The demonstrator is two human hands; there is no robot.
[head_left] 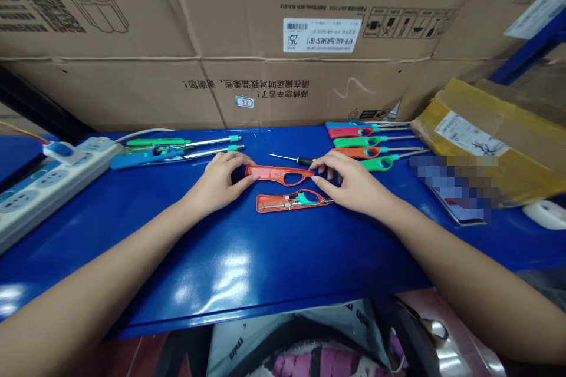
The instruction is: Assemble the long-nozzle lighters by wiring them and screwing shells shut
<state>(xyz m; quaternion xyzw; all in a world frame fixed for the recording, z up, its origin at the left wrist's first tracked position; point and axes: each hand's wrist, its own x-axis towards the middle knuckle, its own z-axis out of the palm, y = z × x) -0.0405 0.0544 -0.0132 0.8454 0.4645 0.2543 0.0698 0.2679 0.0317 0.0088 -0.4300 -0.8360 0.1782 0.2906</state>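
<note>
Between both hands is an empty orange half of a lighter casing (269,172), its hollow inside facing up, with an oval trigger opening. My left hand (223,179) pinches its wide end between thumb and fingers. At the narrow end, my right hand (347,181) grips it by thumb and fingertips. Just in front lies the other orange casing half (266,204), holding a green trigger (305,197), wires and inner parts; my right hand partly covers its nozzle end. Behind the right fingers rests a screwdriver (287,157) with a dark handle.
Several assembled lighters (358,142) lie at the back right, beside a yellow parcel (477,135) and a phone (457,191). Two more lighters, one a blue lighter (144,158), lie at left near a white power strip (48,185). A cardboard box (247,29) stands behind.
</note>
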